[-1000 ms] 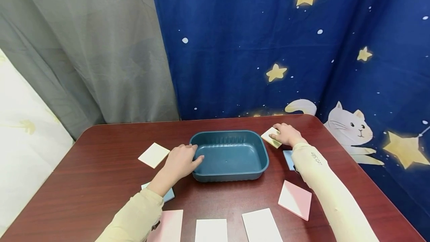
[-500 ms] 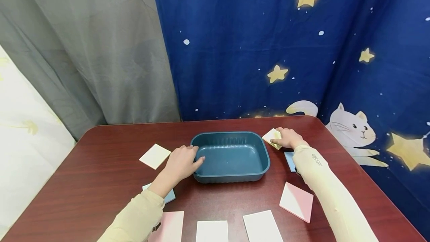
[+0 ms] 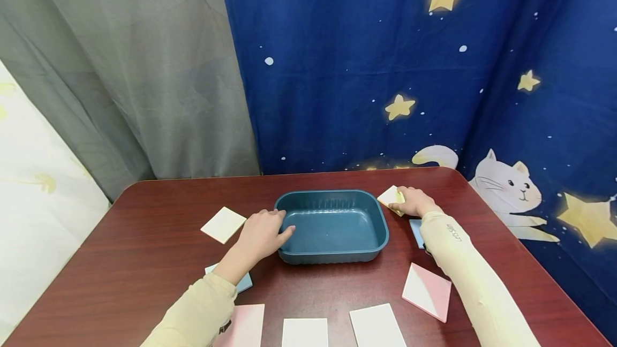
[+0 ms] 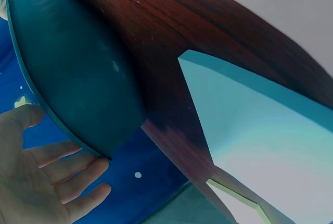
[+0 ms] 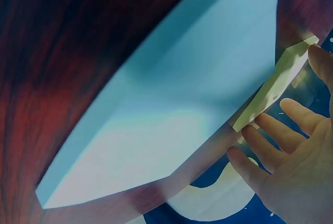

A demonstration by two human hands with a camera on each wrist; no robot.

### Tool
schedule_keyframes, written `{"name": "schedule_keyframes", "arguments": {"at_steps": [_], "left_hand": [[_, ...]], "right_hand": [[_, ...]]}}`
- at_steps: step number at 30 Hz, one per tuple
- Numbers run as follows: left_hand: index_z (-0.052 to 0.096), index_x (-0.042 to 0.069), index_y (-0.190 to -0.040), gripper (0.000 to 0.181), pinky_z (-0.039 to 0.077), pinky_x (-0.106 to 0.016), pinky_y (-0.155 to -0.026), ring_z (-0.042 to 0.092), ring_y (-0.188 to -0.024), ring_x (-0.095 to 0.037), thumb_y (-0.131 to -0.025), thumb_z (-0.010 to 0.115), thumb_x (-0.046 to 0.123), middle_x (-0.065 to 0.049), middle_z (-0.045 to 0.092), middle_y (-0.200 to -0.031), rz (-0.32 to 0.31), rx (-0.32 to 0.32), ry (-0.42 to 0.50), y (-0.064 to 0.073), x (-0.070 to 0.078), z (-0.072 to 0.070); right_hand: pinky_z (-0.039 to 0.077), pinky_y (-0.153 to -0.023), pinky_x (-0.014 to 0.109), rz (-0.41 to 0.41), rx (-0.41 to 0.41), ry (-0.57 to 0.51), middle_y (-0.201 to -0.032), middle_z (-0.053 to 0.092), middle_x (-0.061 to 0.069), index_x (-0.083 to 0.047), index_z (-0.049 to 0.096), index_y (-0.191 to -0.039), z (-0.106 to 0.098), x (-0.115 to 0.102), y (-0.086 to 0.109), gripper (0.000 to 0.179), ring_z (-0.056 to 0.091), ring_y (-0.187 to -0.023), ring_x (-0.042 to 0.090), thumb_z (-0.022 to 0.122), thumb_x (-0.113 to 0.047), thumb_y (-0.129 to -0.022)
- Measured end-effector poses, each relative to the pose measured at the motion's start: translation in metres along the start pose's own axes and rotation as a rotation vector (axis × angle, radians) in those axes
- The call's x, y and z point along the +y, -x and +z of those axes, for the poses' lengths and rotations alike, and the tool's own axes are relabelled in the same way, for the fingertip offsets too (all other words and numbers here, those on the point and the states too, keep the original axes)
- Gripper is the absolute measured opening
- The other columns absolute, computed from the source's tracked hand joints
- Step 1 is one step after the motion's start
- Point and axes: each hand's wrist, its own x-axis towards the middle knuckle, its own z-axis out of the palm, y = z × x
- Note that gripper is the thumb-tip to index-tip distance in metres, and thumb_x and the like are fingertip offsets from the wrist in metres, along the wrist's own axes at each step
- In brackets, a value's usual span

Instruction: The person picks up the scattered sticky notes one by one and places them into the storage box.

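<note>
A dark teal plastic basin (image 3: 332,255) stands near the middle of the table. My left hand (image 3: 262,234) is at its left rim, fingers relaxed and thumb apart over the inside; in the left wrist view the fingertips lie right at the basin (image 4: 78,73) rim. At the back right, my right hand (image 3: 415,201) is over a pale yellow sticky-note pad (image 3: 389,195). Its thumb and spread fingers lie along the edge of that yellow pad (image 5: 283,78) in the right wrist view. A blue pad (image 3: 416,232) sits partly hidden under the right sleeve.
On the dark red table (image 3: 144,250) lie another yellow pad (image 3: 224,225), a blue pad (image 3: 245,283) under the left wrist, and pink pads (image 3: 428,291) (image 3: 248,325) at both sides. Two white pads (image 3: 305,332) (image 3: 378,326) lie at the front. Curtains (image 3: 337,68) hang behind.
My right hand has drawn back slightly across the yellow pad, showing more of its top. My left hand stays at the basin's rim. The whole head view has shifted slightly.
</note>
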Motion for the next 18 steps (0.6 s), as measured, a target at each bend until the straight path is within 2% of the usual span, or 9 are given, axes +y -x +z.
{"name": "schedule_keyframes", "arguments": {"at_steps": [8,18], "left_hand": [[0.064,0.002,-0.097,0.038,0.047,-0.034,-0.055,0.056,-0.066,-0.022,-0.080,0.059,0.036,-0.010,0.063,-0.085,0.007,0.005,-0.007,-0.0004,0.0005,-0.0009],[0.064,0.001,-0.097,0.037,0.047,-0.036,-0.056,0.057,-0.068,-0.024,-0.080,0.060,0.035,-0.011,0.064,-0.088,0.012,0.015,-0.010,0.0002,0.0003,-0.0007]], "right_hand": [[0.037,-0.077,0.054,0.024,-0.003,-0.006,-0.117,0.043,0.030,0.006,0.035,-0.129,0.0005,0.0006,0.0007,0.071,0.044,-0.101,0.040,0.057,-0.041,-0.080],[0.036,-0.080,0.052,0.002,0.019,-0.044,-0.115,0.043,0.029,0.006,0.035,-0.128,0.0002,0.0000,-0.0005,0.073,0.044,-0.099,0.038,0.060,-0.042,-0.078]]}}
